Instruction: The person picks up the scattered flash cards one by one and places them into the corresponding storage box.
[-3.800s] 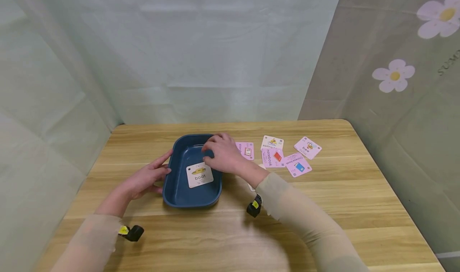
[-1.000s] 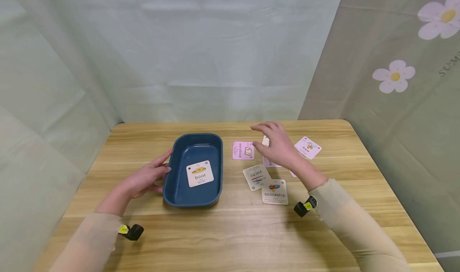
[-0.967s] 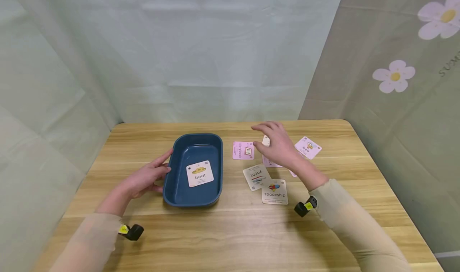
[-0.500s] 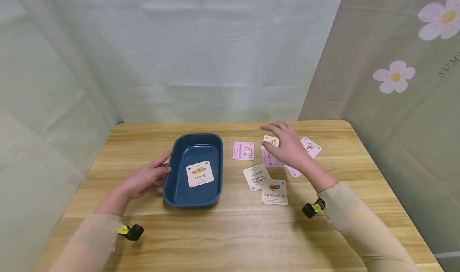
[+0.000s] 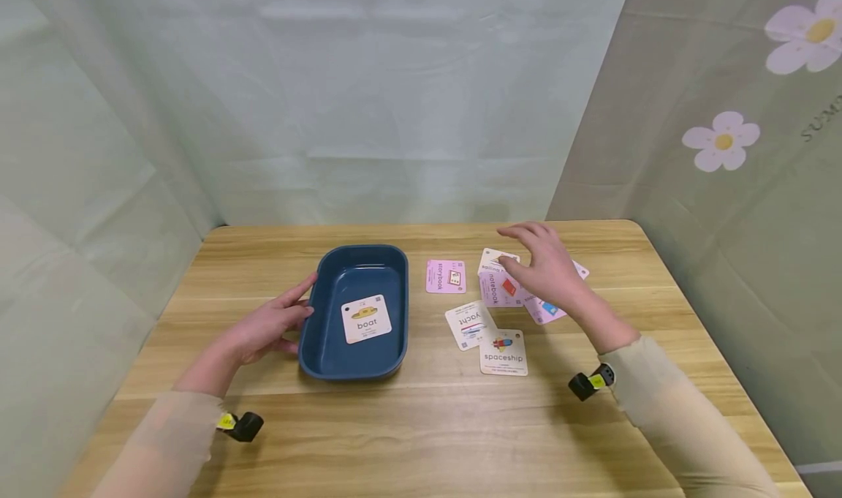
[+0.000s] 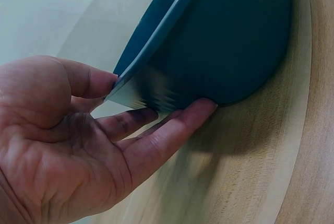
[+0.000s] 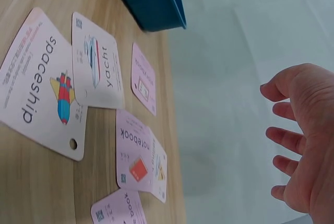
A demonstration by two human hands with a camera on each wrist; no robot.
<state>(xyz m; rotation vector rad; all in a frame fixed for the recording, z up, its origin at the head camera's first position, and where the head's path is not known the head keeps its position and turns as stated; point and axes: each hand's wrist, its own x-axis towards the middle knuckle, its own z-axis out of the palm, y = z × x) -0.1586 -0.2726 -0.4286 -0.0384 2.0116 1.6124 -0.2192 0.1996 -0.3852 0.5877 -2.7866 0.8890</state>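
My left hand (image 5: 272, 326) rests against the left side of a dark blue tray (image 5: 309, 352). In the left wrist view the thumb touches the rim and the other fingers (image 6: 172, 135) lie along the outer wall. A white card (image 5: 366, 319) reading "boat" lies inside. Above the cards on the right hovers my right hand (image 5: 549, 271), loosely curved with nothing in it. Beneath and beside it lie a sailing boat card (image 5: 490, 257), a pink notebook card (image 5: 496, 291), a pink book card (image 5: 542, 309) and another pink card (image 5: 580, 269), mostly hidden.
Nearer the tray, a pink storybook card (image 5: 445, 276) lies apart. A yacht card (image 5: 470, 324) and a spaceship card (image 5: 503, 352) overlap in front. The wooden table (image 5: 395, 439) ends at pale cloth walls behind and at both sides.
My right hand has left the tray and travelled right over the cards, uncovering the sailing boat and notebook cards in the last second. My left hand, the tray and the boat card have stayed put.
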